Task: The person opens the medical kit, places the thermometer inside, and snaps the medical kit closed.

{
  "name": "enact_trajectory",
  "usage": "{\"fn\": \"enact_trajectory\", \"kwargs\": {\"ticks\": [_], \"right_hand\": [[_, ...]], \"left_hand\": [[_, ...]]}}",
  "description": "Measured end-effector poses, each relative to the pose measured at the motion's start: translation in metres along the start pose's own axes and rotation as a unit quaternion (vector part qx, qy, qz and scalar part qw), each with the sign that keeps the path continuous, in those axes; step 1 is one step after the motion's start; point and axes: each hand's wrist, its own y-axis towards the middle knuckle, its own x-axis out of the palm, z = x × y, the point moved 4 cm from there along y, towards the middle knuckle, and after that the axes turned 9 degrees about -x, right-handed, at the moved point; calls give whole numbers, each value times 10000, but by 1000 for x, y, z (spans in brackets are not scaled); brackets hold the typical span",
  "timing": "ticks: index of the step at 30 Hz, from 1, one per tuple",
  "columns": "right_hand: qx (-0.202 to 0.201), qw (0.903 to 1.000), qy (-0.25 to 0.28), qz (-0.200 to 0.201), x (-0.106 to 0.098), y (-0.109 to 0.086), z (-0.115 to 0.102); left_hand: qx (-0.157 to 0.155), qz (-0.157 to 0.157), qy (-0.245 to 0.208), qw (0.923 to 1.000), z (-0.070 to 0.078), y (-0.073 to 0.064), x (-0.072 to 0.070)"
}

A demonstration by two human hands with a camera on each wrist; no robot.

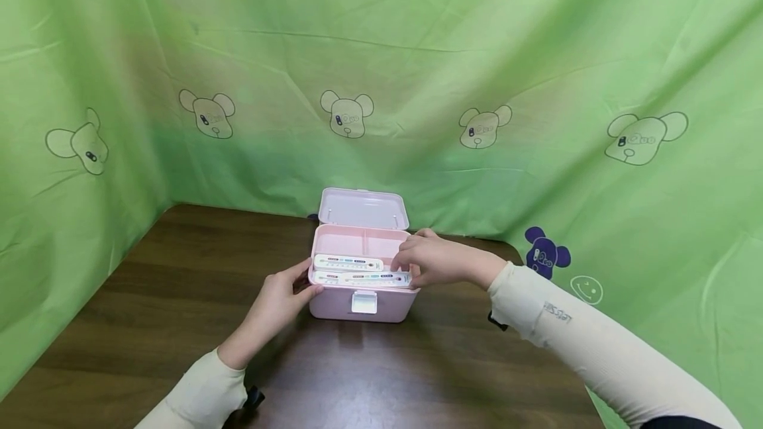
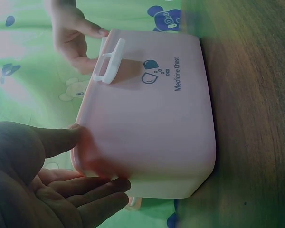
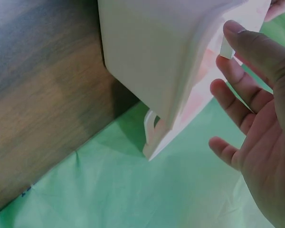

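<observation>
An open pink medicine chest (image 1: 334, 307) stands on the table; its front carries the words "Medicine Chest" in the left wrist view. Inside lie flat white strips with printed scales, like thermometers: a rear thermometer (image 1: 340, 263) and a front thermometer (image 1: 375, 279) overlapping another. My left hand (image 1: 271, 303) holds the chest's front left corner, thumb at the rim and fingers along the side wall. At the right end, my right hand (image 1: 438, 260) reaches over the rim. Its thumb and index finger pinch a white end (image 3: 226, 49) of the front thermometer in the right wrist view.
The chest's raised lid (image 1: 363, 209) leans back toward a green curtain (image 1: 417, 171) with bear-head prints. Behind the strips, a divider (image 1: 365, 241) splits the pink inside. A white latch (image 1: 364, 302) hangs on the front. Brown wooden table (image 1: 197, 283) surrounds the chest.
</observation>
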Motion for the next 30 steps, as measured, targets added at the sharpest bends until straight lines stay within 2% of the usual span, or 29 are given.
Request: {"fn": "enact_trajectory", "kwargs": {"ticks": [4, 19, 30], "right_hand": [[-93, 9998, 196, 9, 0, 6, -1], [-226, 9991, 297, -210, 7, 26, 0], [-463, 9989, 70, 46, 15, 36, -3]], "left_hand": [[23, 23, 16, 10000, 0, 0, 0], [-54, 30, -14, 10000, 0, 0, 0], [-14, 49, -83, 10000, -1, 0, 0]]}}
